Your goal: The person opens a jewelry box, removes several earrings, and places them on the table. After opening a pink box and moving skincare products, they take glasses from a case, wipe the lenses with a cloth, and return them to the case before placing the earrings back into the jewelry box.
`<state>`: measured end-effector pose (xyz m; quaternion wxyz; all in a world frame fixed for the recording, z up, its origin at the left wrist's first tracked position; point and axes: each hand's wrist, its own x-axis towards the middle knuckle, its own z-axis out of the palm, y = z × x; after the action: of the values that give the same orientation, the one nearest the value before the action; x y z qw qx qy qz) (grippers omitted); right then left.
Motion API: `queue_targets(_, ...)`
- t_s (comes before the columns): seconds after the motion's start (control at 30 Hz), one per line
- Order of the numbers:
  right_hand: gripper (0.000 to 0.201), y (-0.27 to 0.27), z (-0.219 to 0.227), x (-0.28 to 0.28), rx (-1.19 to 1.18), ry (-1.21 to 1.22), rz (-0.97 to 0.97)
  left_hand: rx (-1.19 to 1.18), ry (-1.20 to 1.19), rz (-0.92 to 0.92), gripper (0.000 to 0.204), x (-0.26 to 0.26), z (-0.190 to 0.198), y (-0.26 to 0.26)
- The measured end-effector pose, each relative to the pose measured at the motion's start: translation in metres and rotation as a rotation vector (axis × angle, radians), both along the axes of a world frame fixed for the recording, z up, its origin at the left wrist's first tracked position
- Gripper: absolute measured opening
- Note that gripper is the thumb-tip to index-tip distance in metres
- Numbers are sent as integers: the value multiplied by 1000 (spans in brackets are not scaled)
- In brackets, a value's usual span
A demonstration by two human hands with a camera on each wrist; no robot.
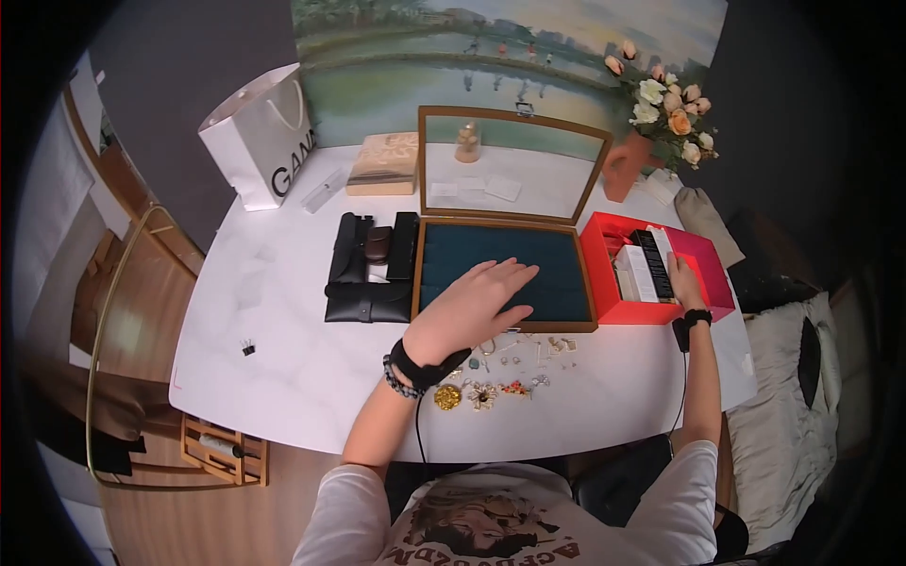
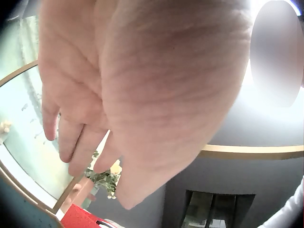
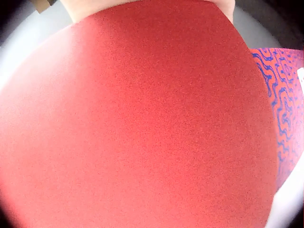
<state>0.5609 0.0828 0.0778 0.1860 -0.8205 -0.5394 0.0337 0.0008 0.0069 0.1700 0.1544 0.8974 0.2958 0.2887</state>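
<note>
1. Reaching into the red box (image 1: pixel 630 313) probably works best gently, keeping the black carton (image 1: pixel 651 261) and its neighbours from snagging.
2. Steadying its wall should help; it stands on the surface (image 1: pixel 274 377), beside the open case (image 1: pixel 453 253).
3. Right hand (image 1: pixel 688 285): at the box's right side; grip unclear.
4. Left hand (image 1: pixel 474 307): above the case, fingers straight, holding nothing.

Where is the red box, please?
In the head view, the red box stands on the right of the table, beside the wooden case, with the right hand at it.
</note>
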Motion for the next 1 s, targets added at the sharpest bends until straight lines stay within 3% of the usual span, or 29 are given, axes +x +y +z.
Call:
queue_targets(0.07,76,-4,5,-9,-14,5,-2,-76,-9,-23,56,-12,-3,10)
queue_targets(0.23,77,-4,2,-4,42,22,-3,11,-100,323,43,-67,-38,55)
queue_targets(0.27,77,-4,2,-5,45,28,1,-78,-60,385,41,-78,-41,61)
queue_targets(0.43,79,-3,3,-2,41,33,-15,-128,-153,461,37,-109,-41,52)
queue_targets(0.53,80,1,-1,3,47,9,-28,-193,-63,405,37,-121,-43,39)
queue_targets(0.67,80,-13,14,-17,94,-36,-104,-201,118,400,60,-153,-71,27)
queue_targets(0.7,79,-13,18,-17,169,-31,-131,-258,172,381,72,-162,-80,33)
queue_targets(0.8,69,-19,23,-21,323,-55,-141,-260,379,457,80,-168,-84,32)
queue_targets(0.87,59,-23,29,-29,750,-34,-18,-196,382,474,81,-171,-99,35)
queue_targets(0.93,48,-27,32,-45,856,-26,-1,-136,389,489,81,-172,-108,33)
queue_targets(1.0,42,-29,40,-71,1074,103,185,-151,393,552,81,-170,-102,29)
